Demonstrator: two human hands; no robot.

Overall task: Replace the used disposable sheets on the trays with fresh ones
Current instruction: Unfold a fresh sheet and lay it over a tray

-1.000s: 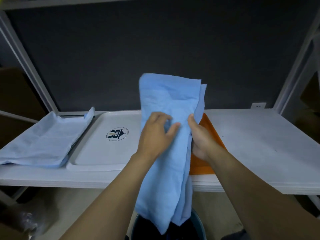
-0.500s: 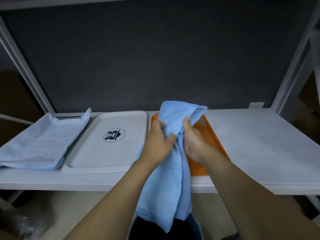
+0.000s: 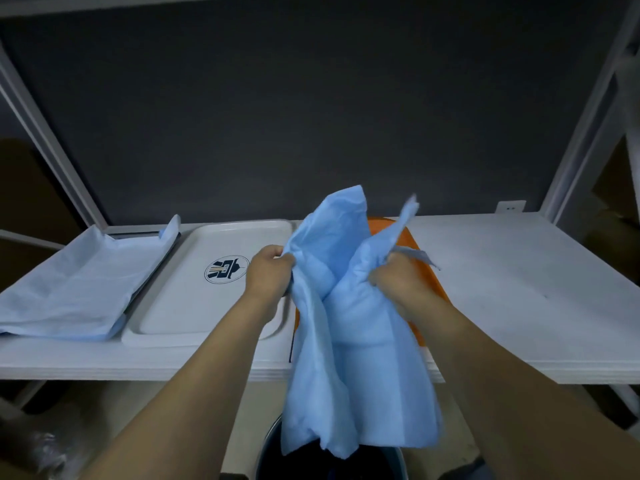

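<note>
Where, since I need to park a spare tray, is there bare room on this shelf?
Free: the shelf right of the orange tray to its end, and the bare white tray. Crowded: the left end, under the folded blue sheets, and the middle, where the left hand and right hand grip the held sheet over the orange tray.

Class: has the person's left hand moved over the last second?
Yes. The left hand has shifted left, closer to the logo on the white tray, spreading the blue sheet.
</note>
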